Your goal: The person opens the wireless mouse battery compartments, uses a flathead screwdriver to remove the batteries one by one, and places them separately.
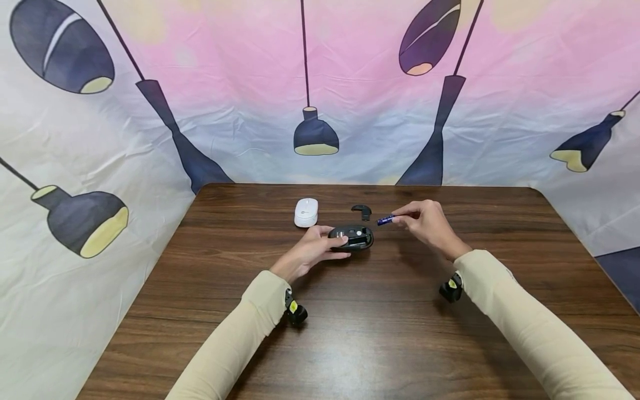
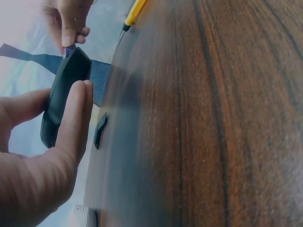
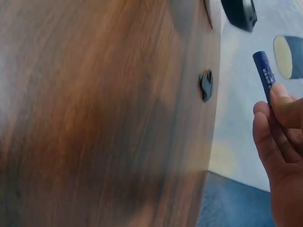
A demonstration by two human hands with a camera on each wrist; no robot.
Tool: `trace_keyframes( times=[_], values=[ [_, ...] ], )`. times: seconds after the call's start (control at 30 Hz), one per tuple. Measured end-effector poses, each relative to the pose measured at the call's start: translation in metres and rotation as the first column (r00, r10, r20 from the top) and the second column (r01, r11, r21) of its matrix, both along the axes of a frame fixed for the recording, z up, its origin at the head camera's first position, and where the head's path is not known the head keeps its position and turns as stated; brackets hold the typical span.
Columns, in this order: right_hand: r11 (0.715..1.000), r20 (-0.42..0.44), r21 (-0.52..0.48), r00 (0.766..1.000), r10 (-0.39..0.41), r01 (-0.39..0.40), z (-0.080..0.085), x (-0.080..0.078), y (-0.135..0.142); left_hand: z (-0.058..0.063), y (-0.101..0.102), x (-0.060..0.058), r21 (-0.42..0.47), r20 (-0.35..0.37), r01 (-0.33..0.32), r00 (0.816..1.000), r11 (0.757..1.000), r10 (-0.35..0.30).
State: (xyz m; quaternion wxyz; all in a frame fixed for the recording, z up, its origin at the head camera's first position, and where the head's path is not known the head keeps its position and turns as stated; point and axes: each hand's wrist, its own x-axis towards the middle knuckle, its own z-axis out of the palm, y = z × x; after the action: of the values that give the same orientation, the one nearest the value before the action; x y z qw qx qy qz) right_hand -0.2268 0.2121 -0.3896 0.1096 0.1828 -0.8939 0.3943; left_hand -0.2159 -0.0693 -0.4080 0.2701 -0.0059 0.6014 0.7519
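Observation:
My left hand [image 1: 311, 250] grips a black computer mouse [image 1: 367, 239] with its underside turned up and the battery slot uncovered. In the left wrist view the mouse [image 2: 68, 92] is held by its sides between thumb and fingers, raised off the table. To its right, my right hand [image 1: 427, 225] pinches a blue cylindrical battery [image 1: 385, 220] by one end between thumb and fingertips. The battery's other end points toward the mouse; in the right wrist view the battery [image 3: 263, 71] and the mouse [image 3: 240, 14] are apart. A black mouse cover [image 1: 361, 210] lies just beyond the mouse.
A white computer mouse [image 1: 306, 213] sits on the brown wooden table [image 1: 350, 333], left of the black cover. The table's far edge meets a hanging cloth [image 1: 370, 111] printed with lamps. Each wrist carries a small black camera, such as the right one [image 1: 451, 287].

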Motion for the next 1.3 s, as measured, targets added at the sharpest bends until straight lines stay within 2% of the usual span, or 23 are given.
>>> trace_keyframes(
  times=[0.17,0.47,1.03,1.3],
  values=[
    [0.995,-0.012,0.067,0.997,-0.075,0.076,-0.004,-0.008,0.006,0.001,0.000,0.001,0.001,-0.005,0.005,1.000,1.000,-0.005],
    [0.979,0.048,0.112,0.983,-0.175,0.169,-0.014,-0.021,0.010,0.002,0.000,0.001,-0.015,-0.015,0.024,1.000,1.000,-0.024],
    [0.949,0.096,0.180,0.955,-0.280,0.260,-0.032,-0.040,0.013,0.001,0.000,0.002,-0.013,-0.004,0.020,1.000,1.000,-0.020],
    [0.944,0.104,0.205,0.953,-0.285,0.260,-0.039,-0.047,0.015,0.000,0.000,0.002,-0.012,-0.009,0.036,0.999,0.999,-0.036]
  ],
)
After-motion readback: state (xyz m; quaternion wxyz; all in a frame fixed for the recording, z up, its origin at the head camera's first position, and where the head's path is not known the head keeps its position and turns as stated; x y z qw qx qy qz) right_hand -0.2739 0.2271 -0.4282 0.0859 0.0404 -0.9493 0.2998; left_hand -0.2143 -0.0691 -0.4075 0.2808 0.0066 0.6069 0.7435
